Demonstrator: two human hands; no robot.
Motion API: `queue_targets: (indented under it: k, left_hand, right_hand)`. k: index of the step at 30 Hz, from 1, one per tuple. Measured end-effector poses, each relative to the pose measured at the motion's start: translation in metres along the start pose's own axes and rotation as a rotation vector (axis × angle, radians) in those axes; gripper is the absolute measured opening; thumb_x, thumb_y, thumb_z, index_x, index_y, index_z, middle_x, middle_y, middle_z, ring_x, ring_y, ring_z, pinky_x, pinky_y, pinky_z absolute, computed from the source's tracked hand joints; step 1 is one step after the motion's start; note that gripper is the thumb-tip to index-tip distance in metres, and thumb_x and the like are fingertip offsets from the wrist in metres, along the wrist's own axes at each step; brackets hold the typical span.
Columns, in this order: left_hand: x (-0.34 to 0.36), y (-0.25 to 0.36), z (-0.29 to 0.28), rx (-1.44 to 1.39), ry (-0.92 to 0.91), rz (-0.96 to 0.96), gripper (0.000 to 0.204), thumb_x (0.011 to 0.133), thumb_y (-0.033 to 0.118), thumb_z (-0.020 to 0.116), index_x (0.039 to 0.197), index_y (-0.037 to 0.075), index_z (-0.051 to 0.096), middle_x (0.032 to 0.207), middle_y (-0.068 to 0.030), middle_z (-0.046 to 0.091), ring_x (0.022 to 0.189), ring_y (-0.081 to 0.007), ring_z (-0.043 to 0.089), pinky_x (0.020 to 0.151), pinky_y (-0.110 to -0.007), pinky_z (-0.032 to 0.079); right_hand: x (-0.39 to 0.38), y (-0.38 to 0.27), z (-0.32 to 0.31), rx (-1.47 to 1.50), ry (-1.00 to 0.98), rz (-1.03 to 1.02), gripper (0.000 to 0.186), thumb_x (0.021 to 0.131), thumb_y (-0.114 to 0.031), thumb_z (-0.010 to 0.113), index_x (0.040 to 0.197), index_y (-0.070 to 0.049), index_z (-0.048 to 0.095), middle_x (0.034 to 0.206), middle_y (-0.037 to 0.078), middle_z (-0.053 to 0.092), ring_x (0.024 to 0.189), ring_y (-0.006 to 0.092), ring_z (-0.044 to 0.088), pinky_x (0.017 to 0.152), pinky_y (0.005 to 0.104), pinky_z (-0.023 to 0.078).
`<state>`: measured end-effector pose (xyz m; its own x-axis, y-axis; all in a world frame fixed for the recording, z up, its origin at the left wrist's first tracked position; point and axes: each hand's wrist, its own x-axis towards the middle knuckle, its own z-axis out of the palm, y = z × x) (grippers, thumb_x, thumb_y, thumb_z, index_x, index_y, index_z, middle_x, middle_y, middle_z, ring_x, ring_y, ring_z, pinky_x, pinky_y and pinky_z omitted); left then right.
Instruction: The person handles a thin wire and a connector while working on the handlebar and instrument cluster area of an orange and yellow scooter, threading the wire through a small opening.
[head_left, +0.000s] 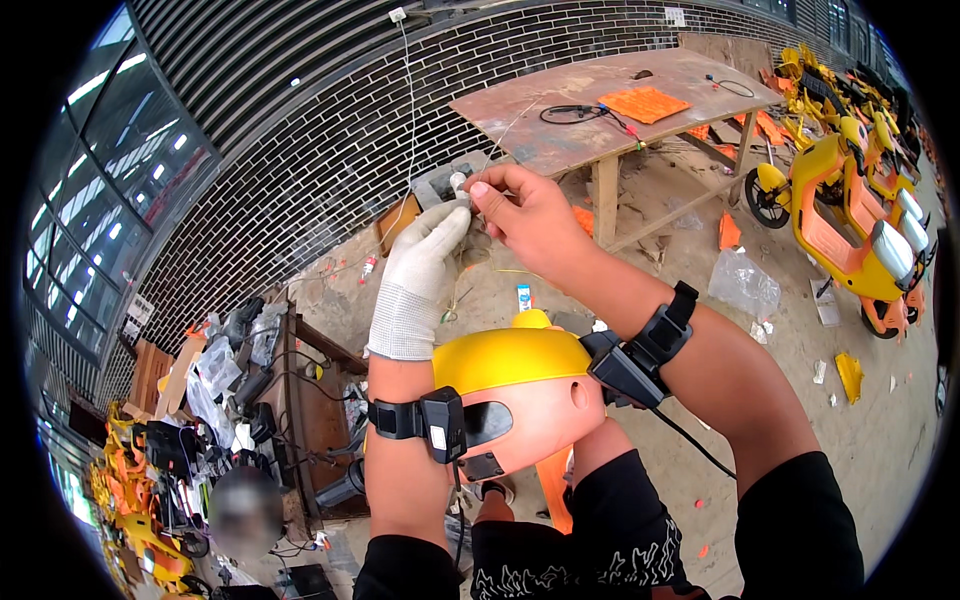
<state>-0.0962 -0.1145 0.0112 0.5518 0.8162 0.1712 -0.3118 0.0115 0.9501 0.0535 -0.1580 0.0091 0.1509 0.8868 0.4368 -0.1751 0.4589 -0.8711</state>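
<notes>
My left hand [428, 250], in a white knit glove, and my bare right hand [525, 212] meet at the fingertips. Both are closed in a pinch. At their tips shows a small whitish piece [458, 182], too small to name. A thin pale strand [508, 133] rises from near the right fingers. What lies between the fingers is mostly hidden. Below my hands stands a scooter body [512, 355] with a yellow top and pink front, between my forearms. A black handlebar grip [340, 488] sticks out at its left.
A wooden table [530, 88] ahead holds an orange sheet [645, 104] and a black cable [575, 115]. Yellow scooters [850, 215] stand at right. A bench [318, 400] heaped with plastic bags and parts is at left. Plastic film [745, 282] and scraps litter the floor.
</notes>
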Motion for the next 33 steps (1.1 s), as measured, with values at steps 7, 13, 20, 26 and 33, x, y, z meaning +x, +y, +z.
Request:
queue_targets:
  k: [7,13,20,26,33]
  left_hand:
    - [0.003,-0.005,0.0,0.19,0.007,0.049,0.027,0.094,0.017,0.057,0.112,-0.003,0.059,0.093,-0.0074,0.064,0.079,-0.014,0.061,0.074,-0.028,0.049]
    - [0.0,-0.001,0.003,0.275,0.081,0.041,0.027,0.095,0.018,0.055,0.112,-0.003,0.059,0.092,-0.0073,0.063,0.08,-0.0147,0.061,0.076,-0.028,0.049]
    - [0.003,-0.002,0.002,-0.082,0.171,0.057,0.029,0.095,0.021,0.056,0.111,-0.002,0.058,0.103,-0.0094,0.063,0.094,-0.018,0.061,0.084,-0.03,0.049]
    - [0.001,0.011,0.006,-0.408,0.31,0.126,0.021,0.095,0.026,0.053,0.099,0.006,0.058,0.098,-0.0063,0.06,0.094,-0.0217,0.059,0.09,-0.036,0.046]
    - [0.002,0.015,-0.002,-0.715,0.404,0.243,0.02,0.096,0.025,0.048,0.096,0.007,0.055,0.095,-0.0046,0.056,0.091,-0.0226,0.057,0.083,-0.04,0.048]
  right_hand:
    - [-0.001,0.005,-0.001,-0.176,0.053,-0.04,0.025,0.095,-0.023,0.059,0.103,0.0,0.061,0.083,0.001,0.06,0.065,0.0064,0.051,0.059,0.0224,0.044]
    - [0.0,0.005,-0.001,-0.325,0.115,0.0,0.033,0.091,-0.029,0.063,0.096,0.003,0.062,0.081,0.006,0.066,0.068,0.0111,0.057,0.062,0.0272,0.048]
    - [0.0,0.0,-0.003,-0.283,0.188,0.047,0.036,0.09,-0.034,0.064,0.089,0.002,0.062,0.071,0.003,0.06,0.059,0.0089,0.051,0.055,0.0262,0.044]
    - [-0.001,-0.004,-0.004,-0.172,0.224,0.059,0.035,0.089,-0.033,0.066,0.078,-0.001,0.056,0.065,0.001,0.054,0.055,0.0066,0.047,0.051,0.0253,0.041]
    - [0.001,-0.004,-0.005,-0.077,0.311,0.115,0.034,0.088,-0.033,0.067,0.079,-0.003,0.055,0.063,-0.001,0.052,0.054,0.0061,0.044,0.05,0.0248,0.04]
